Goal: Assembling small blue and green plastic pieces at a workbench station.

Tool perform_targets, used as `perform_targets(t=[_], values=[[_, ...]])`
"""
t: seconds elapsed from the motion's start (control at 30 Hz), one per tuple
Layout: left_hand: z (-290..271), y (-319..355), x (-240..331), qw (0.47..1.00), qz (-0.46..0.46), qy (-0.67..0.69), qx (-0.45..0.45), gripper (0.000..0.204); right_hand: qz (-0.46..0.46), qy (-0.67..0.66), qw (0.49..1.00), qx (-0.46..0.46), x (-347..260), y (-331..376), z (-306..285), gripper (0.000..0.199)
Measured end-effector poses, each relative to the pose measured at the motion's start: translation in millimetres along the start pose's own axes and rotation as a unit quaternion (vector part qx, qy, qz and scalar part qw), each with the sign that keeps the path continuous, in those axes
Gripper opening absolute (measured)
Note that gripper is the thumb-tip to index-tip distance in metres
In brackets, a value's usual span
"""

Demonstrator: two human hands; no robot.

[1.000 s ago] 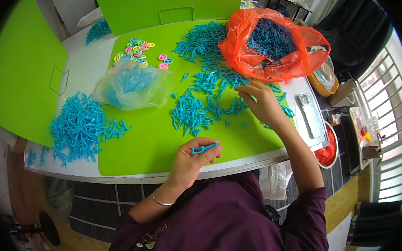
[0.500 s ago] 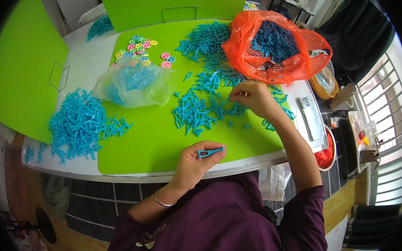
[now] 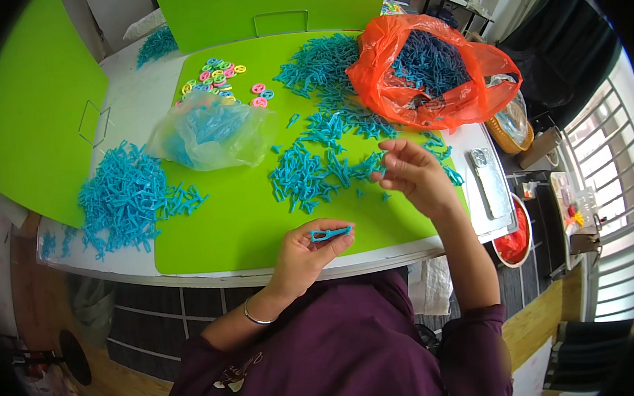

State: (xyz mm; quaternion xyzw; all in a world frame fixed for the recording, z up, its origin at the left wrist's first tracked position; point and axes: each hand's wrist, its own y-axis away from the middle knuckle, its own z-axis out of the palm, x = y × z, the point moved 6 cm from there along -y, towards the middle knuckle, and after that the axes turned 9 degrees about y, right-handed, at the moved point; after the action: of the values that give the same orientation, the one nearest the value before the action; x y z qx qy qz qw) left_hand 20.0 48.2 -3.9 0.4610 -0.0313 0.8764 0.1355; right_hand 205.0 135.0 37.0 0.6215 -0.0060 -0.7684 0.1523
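- The green board (image 3: pixel 210 226) fills the middle of the frame, lying on a white table (image 3: pixel 137 100); more green panels stand at the upper left and top.
- An orange bag (image 3: pixel 433 75) of blue plastic parts sits at the upper right, a clear bag (image 3: pixel 211 135) of the same left of centre, and a big loose heap (image 3: pixel 125 199) at the left edge of the board.
- A scattered pile of blue pieces (image 3: pixel 308 173) lies mid-board, just left of the right hand (image 3: pixel 413 174); small coloured rings (image 3: pixel 219 73) are near the top.
- The right hand hovers over the pile's edge, fingers curled and pinched — it seems to grip a small blue piece, though that is hard to confirm.
- The left hand (image 3: pixel 306 253), low centre, is closed around a blue clip-like piece (image 3: pixel 330 233), held level between thumb and fingers.
- Judging by this, the step is joining a picked piece to the held one — the next move calls for bringing the right hand down to the left and lining the parts up.
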Motion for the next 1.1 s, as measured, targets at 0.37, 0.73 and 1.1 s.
perform_targets(t=[0.37,0.73,1.1], values=[[3,-1,1,1.0,0.019,-0.023,-0.009,0.02,0.008,-0.16,0.982,-0.104,36,42,26,0.04],[2,0,2,0.999,0.026,-0.034,-0.011,0.02,-0.003,-0.124,0.987,-0.104,44,52,34,0.031],[4,-1,3,0.998,0.04,-0.034,-0.019,0.018,-0.125,-0.028,0.986,-0.104,41,58,31,0.02]])
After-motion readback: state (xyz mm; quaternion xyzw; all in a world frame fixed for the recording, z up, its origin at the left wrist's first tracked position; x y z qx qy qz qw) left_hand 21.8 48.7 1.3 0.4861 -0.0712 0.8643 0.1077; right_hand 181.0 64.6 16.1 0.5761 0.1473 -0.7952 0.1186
